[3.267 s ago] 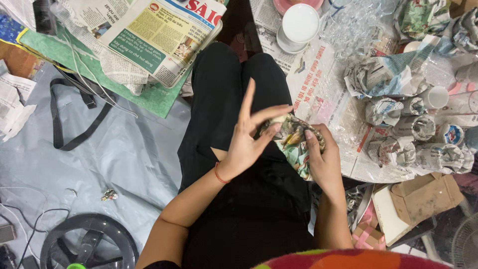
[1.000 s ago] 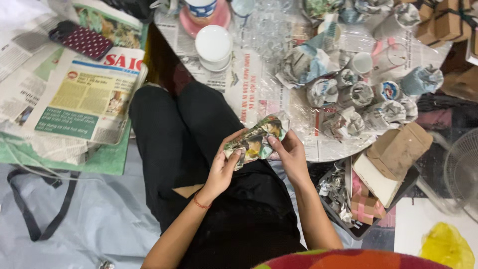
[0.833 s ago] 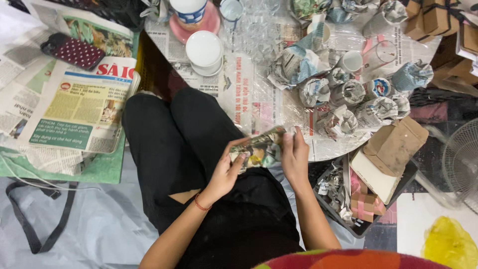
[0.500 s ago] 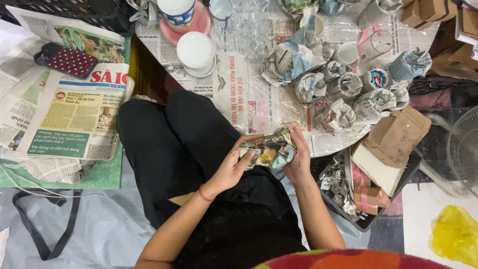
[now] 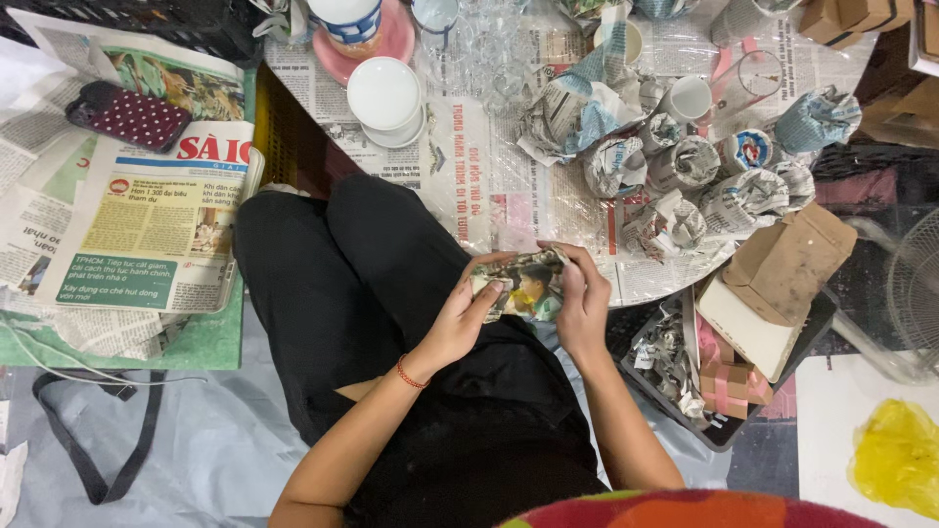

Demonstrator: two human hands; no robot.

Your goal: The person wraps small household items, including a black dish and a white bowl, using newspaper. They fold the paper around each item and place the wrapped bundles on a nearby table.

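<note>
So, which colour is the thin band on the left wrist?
Red: a thin band on the wrist of the left hand, clearest in the head view.

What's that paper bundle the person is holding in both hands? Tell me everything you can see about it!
The newspaper-wrapped bundle is a small, lumpy packet covered in crinkled printed newsprint with a colourful picture facing up. What is inside is hidden. It sits above the person's lap, by the edge of the paper-covered table. The left hand cups its left side with fingers over the front, and the right hand presses its right edge, so both hands have a grip on it.
</note>
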